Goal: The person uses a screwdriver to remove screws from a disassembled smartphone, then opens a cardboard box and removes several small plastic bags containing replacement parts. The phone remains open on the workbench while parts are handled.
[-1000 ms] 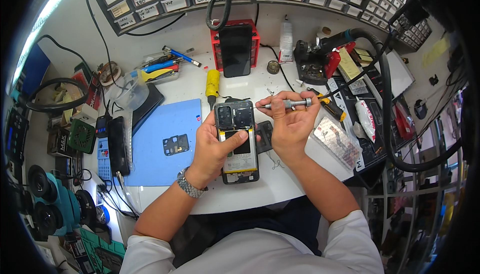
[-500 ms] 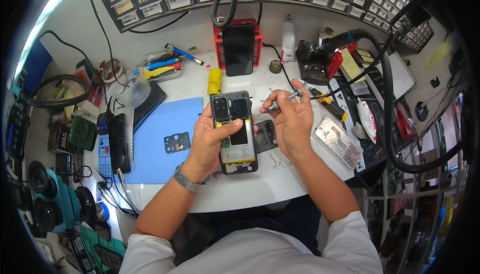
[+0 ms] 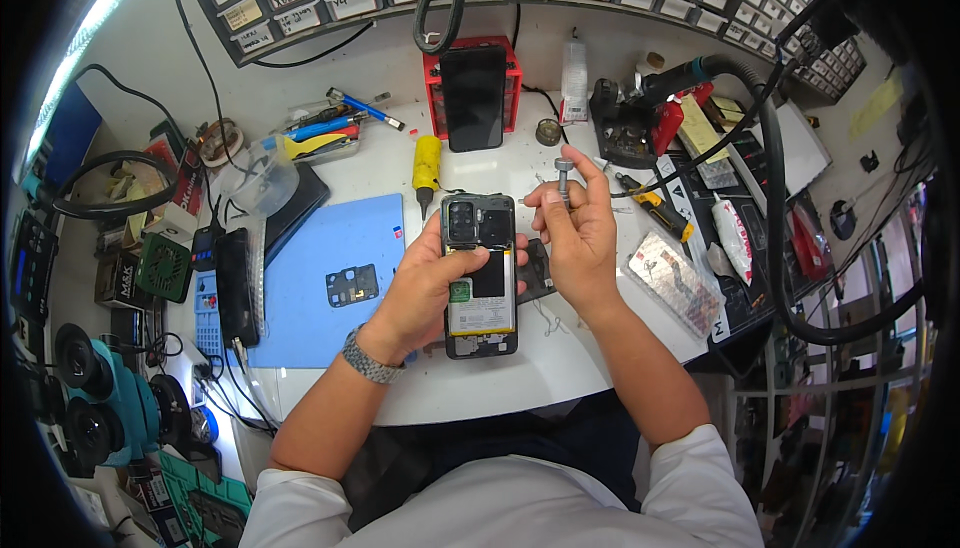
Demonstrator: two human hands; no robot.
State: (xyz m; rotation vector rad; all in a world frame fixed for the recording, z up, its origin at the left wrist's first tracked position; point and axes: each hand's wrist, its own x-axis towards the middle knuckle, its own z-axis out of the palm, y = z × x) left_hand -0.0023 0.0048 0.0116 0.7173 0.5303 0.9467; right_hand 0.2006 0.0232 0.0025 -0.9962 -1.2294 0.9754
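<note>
My left hand (image 3: 428, 283) grips an opened smartphone (image 3: 480, 273) from its left side, with the thumb lying across it below the cameras. The back is off, so the battery and the camera block show. To the right, my right hand (image 3: 580, 233) is closed around a small grey precision screwdriver (image 3: 564, 180), its round cap pointing up; its tip is hidden by the fingers. Partly behind the phone lies a dark phone part (image 3: 536, 273). A dark plastic phone cover piece (image 3: 352, 286) rests on the blue mat (image 3: 300, 333) at the left.
A yellow bottle with a dark nozzle (image 3: 427, 163) lies beyond the phone. Behind it, another phone (image 3: 473, 98) leans on a red drawer box. A yellow-black tool (image 3: 662, 213) and a clear case (image 3: 675, 283) lie right. A thick black cable (image 3: 775, 198) arches over the right side.
The phone has shifted slightly right and down and stands straighter. My right hand has turned the screwdriver from slanting to nearly upright and moved it a little left.
</note>
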